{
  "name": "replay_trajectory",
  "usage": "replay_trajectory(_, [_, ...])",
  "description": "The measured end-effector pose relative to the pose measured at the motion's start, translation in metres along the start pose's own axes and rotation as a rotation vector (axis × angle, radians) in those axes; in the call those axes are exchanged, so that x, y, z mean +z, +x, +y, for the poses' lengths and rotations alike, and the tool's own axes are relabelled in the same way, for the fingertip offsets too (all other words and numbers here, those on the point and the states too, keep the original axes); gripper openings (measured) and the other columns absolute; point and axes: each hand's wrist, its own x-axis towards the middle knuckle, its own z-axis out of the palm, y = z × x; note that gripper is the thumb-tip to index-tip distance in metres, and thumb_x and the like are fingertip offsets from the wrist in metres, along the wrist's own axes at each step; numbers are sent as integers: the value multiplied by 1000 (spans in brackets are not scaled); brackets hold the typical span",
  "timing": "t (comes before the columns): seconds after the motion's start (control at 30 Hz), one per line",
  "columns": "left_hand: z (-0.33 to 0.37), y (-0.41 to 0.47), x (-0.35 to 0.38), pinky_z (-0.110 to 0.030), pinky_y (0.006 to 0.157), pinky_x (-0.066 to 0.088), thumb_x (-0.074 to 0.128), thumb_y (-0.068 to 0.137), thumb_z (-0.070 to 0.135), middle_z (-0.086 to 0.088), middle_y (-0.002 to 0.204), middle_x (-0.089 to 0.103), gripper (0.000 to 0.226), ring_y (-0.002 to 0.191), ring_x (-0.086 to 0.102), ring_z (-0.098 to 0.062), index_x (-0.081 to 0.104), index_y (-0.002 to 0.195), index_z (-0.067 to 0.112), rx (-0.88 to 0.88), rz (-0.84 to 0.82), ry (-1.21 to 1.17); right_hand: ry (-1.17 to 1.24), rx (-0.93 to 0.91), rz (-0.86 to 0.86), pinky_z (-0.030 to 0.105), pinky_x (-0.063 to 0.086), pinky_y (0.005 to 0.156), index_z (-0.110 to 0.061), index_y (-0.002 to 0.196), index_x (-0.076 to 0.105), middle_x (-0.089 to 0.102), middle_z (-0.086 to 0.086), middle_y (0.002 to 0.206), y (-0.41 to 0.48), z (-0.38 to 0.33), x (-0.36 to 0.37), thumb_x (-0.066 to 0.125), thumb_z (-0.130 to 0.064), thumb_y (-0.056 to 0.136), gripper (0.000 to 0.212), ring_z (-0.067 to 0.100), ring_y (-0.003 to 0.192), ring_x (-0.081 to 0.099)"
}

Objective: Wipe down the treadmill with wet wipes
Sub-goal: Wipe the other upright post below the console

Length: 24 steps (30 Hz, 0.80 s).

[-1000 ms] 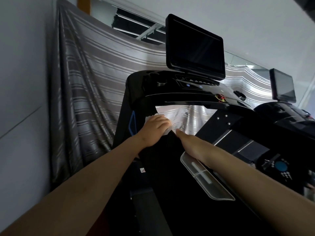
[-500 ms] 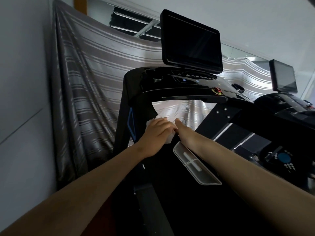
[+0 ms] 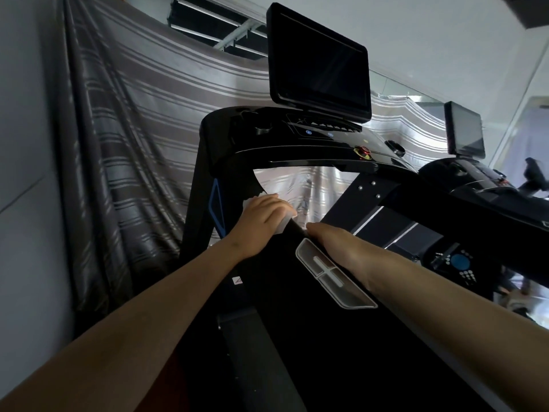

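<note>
The fingers [image 3: 277, 207] of the left hand [image 3: 263, 223] lie flat and close together on a white wet wipe [image 3: 284, 226], pressing it against the upper edge of the black hood at the front of the treadmill [image 3: 312, 352]. The wipe's corners stick out past the fingertips and beside the knuckles. Just to the right, apart from the wipe, the right hand [image 3: 334, 243] rests on the same black edge. It points away from me, so I cannot tell whether its fingers are straight or curled. It sits right beside a grey recessed panel [image 3: 334, 276] set into the hood. Both forearms reach in from below. Above the hands the black console [image 3: 237, 135] spans the uprights, with a red stop button [image 3: 364, 150] towards its right and a dark, blank screen [image 3: 318, 55] standing tilted on top. Behind the frame hangs a grey striped curtain [image 3: 133, 129], with a plain wall [image 3: 23, 144] to the left. A second machine with its own small screen [image 3: 465, 129] stands off to the right.
</note>
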Motion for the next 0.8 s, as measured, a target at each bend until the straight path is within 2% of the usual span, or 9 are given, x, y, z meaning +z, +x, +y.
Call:
replay_trajectory(0.07, [4,-1,-1,-44,116,22,19,92,40,-2,117,65,56,125,49,-24,68,105,18,-14,-7,-5,-69,41,7,30,50,78,-18,76,67,70,3,73,-11,5,-3,42,-38,101,41,19,72,65])
replay_trajectory(0.13, [11,0,0,-40,117,19,16,85,48,1,119,64,64,129,45,-20,69,106,17,-90,-21,9,-158,43,43,34,49,95,-20,80,68,71,6,92,-15,8,-4,43,-43,100,40,22,91,66])
replay_trajectory(0.2, [19,2,3,-38,117,16,12,79,53,3,122,63,73,133,40,-17,69,108,18,-161,-48,64,-207,30,70,36,41,106,-19,94,70,67,7,112,-14,8,-2,41,-44,101,39,23,108,61])
replay_trajectory(0.27, [28,-1,10,-39,118,14,10,77,56,2,127,61,77,136,38,-19,69,111,19,-154,-72,110,-236,-4,82,31,38,105,-16,109,69,63,8,123,-14,7,0,38,-44,103,42,21,115,57])
replay_trajectory(0.33, [41,-10,15,-37,118,12,12,78,56,3,131,59,77,138,34,-15,69,113,19,-126,-59,101,-239,-45,77,26,35,100,-18,101,68,61,6,124,-16,6,1,35,-45,104,43,16,114,55])
replay_trajectory(0.43, [58,-24,17,-26,115,12,15,85,52,7,128,61,68,134,33,-6,69,114,21,-45,-26,56,-279,-84,53,25,32,98,-16,120,64,59,7,129,-16,7,-1,29,-46,105,49,14,117,52])
replay_trajectory(0.6, [48,-29,9,-16,112,14,24,97,38,8,125,61,53,124,39,6,69,114,18,43,72,-38,-462,-147,35,29,35,90,-14,119,61,64,9,120,-16,4,1,22,-45,106,51,19,109,57])
replay_trajectory(0.7, [35,-37,16,-31,120,12,24,99,42,5,139,52,45,139,32,-8,59,125,30,-44,156,-82,-466,-115,45,30,36,91,-11,118,64,64,9,121,-14,5,1,26,-47,105,54,20,110,58])
replay_trajectory(0.8, [45,-47,28,-16,117,2,26,101,43,10,152,30,34,147,11,-5,43,130,40,-196,259,-212,-409,-110,11,31,43,90,-12,106,70,71,6,108,-15,6,0,36,-52,101,52,18,100,65])
